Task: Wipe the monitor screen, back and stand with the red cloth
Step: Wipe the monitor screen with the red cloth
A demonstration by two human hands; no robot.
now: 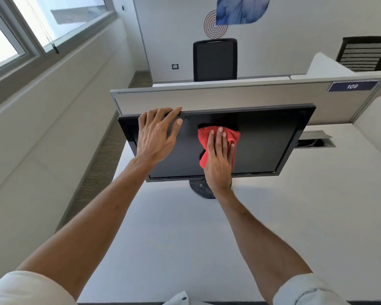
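Pressing the crumpled red cloth (218,137) flat against the dark glass screen (262,142) of the black-framed flat monitor (299,133), your right hand (219,159) is lying palm-down with its fingers (220,139) extended and pointing toward the far top edge; it is not clenching, only pinning the cloth under an open palm. The cloth is sitting a little left of the screen's middle and in its upper half, bunched beneath and around the fingertips.

Your left hand (156,137) is bracing the monitor at its top left corner, fingers hooked over the far edge and thumb resting on the front, so it is gripping the frame rather than the cloth.

The screen's long axis is running left to right. By judgement, the widest unwiped stretch is lying to the right of the cloth, toward the right bezel, with a shorter band below it toward the near bottom edge; leftward travel is being limited by your own left hand.

The round dark stand base (199,188) is showing just below the bottom bezel on the white desk surface (295,216), partly hidden by your right wrist. The grey partition panel (229,99) is standing close behind the monitor, so room for reaching the back is appearing tight. The back itself is hidden.
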